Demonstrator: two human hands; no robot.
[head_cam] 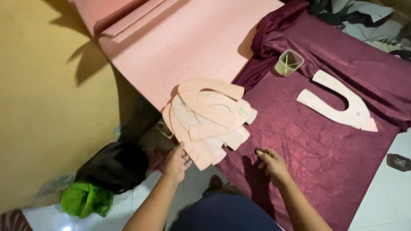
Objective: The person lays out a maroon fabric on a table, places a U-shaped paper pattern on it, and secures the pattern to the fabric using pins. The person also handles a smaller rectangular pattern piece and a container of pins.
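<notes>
Left hand open, fingers spread, touching the lower edge of a fanned stack of pale pink U-shaped pattern pieces; not gripping, only resting against the bottom piece. Right hand loosely curled, fingertips pressed down on the maroon cloth, holding nothing, just right of the stack. Stack lying across the cloth's left edge, partly overhanging toward the floor, its upper part overlapping a large pink sheet spread above it. More pink sheets folded back at the top left. Farther right on the cloth, a single U-shaped pattern piece, well apart from both hands. Above that, near the cloth's bunched folds, a small clear plastic cup with yellowish contents. At lower left on the white tiled floor, a black bag and a green bag against a yellow wall. Small dark object on the tiles at far right. Dark blue clothing at bottom centre between the forearms.
</notes>
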